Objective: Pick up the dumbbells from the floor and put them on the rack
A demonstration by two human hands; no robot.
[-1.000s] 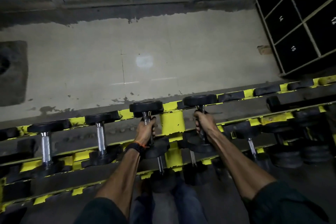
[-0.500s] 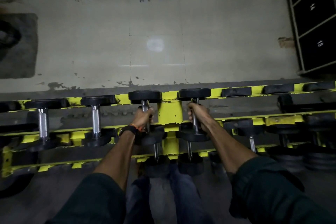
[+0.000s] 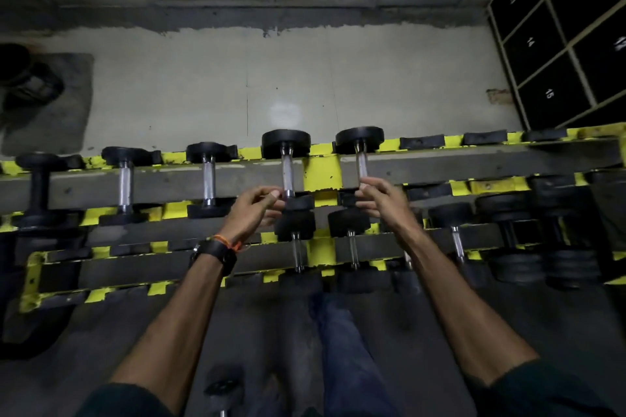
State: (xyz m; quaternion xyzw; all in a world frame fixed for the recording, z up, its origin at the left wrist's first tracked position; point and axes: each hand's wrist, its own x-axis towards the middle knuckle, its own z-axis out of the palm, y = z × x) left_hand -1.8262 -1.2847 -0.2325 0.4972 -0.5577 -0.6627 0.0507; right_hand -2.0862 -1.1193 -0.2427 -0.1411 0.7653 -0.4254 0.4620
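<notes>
Two black-headed dumbbells with chrome handles lie across the top tier of the yellow and black rack (image 3: 321,176), either side of its yellow middle post. My left hand (image 3: 252,211) hovers with loosely curled fingers just left of the lower end of the left dumbbell (image 3: 287,170) and holds nothing. My right hand (image 3: 384,203) is at the lower end of the right dumbbell (image 3: 361,162), fingertips close to its handle, fingers relaxed. Another dumbbell (image 3: 222,388) lies on the dark floor near my legs.
Three more dumbbells (image 3: 208,179) fill the top tier to the left. Lower tiers hold several dumbbells (image 3: 455,240), heavier ones at the right. Numbered black lockers (image 3: 555,54) stand at the back right. A grey mat (image 3: 54,112) with a dark object lies at the far left.
Both hands have let go of the dumbbell handles and drawn back toward me. The two dumbbells stay on the top tier. The camera view has pulled back.
</notes>
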